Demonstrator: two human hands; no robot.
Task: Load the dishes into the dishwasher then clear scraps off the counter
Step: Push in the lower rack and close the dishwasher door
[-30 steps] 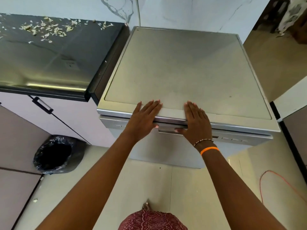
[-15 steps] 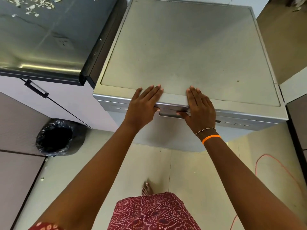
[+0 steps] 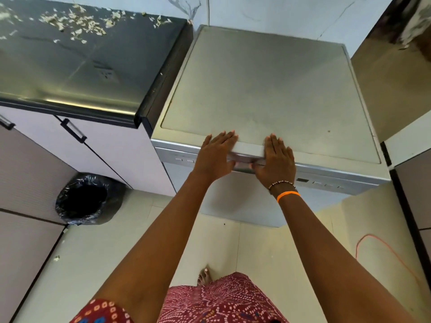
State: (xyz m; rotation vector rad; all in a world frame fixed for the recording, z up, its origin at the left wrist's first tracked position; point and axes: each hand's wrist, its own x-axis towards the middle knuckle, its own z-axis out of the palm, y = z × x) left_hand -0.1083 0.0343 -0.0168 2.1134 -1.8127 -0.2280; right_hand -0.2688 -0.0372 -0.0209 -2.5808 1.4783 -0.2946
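Hands (image 3: 215, 157) unmoved, flat on dishwasher (image 3: 268, 89)

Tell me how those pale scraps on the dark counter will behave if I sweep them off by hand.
The scraps look like thin, small flakes, so probably very light and floppy; a sweep may scatter some rather than gather them. The counter looks glossy, so they should slide easily. One bit already lies on the floor, suggesting they drop off readily; the bin stands below.
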